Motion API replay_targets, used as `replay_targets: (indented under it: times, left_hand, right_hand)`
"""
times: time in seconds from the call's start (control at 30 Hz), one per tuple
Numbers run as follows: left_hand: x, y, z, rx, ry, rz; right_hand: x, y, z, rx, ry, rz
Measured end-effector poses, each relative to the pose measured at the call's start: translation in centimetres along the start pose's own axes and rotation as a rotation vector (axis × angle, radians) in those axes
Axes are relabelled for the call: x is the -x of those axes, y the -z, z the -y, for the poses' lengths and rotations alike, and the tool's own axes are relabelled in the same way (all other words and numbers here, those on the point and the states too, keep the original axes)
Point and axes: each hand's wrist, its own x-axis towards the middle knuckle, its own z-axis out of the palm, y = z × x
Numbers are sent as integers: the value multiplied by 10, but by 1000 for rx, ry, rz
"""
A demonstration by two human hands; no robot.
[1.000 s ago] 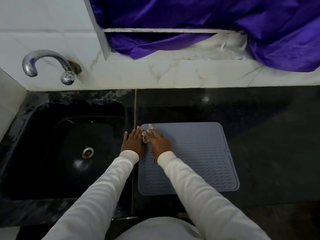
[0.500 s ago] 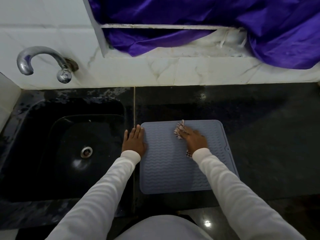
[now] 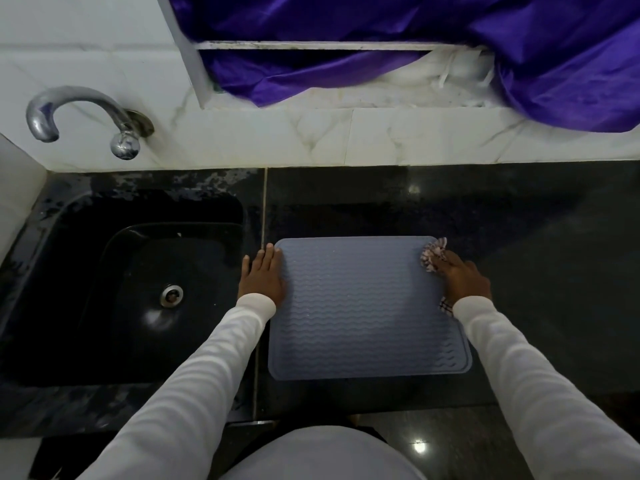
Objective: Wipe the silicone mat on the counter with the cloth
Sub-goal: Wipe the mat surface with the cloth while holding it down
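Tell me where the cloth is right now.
In the head view, the cloth sits under the right hand at the far right corner of the silicone mat, on the side away from the sink.

Single view only, head-mounted, wide-angle, looking forward and steeply down from above the counter (image 3: 519,216). Faces the tiled back wall (image 3: 242,140), which runs across the upper frame with visible barrel curve at the edges. Close range: both sleeved forearms enter from the bottom corners, torso fills the bottom centre. Silicone mat (image 3: 367,306) roughly centred, sink (image 3: 69,258) and tap (image 3: 79,116) at left, purple curtain (image 3: 519,46) along the top. No second view, so no overlap.
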Motion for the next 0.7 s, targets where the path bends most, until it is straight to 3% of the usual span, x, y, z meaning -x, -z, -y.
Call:
replay_targets:
  times: [0.2,0.37,0.43,0.6,0.7]
  left_hand:
    - [-5,-2,2,52,21,12]
    - [-5,-6,4,100,15,-14]
    - [-4,-6,5,136,4,-14]
    - [-2,1,13,153,-47,36]
    - [-3,2,19,162,-78,53]
  right_hand:
    - [2,7,-8,-171,-84,-43]
    - [11,10,17,-246,16,-134]
    - [22,2,44,-223,171,-185]
    - [62,-29,151,-526,349,-184]
    - [81,-41,211,-469,432,-134]
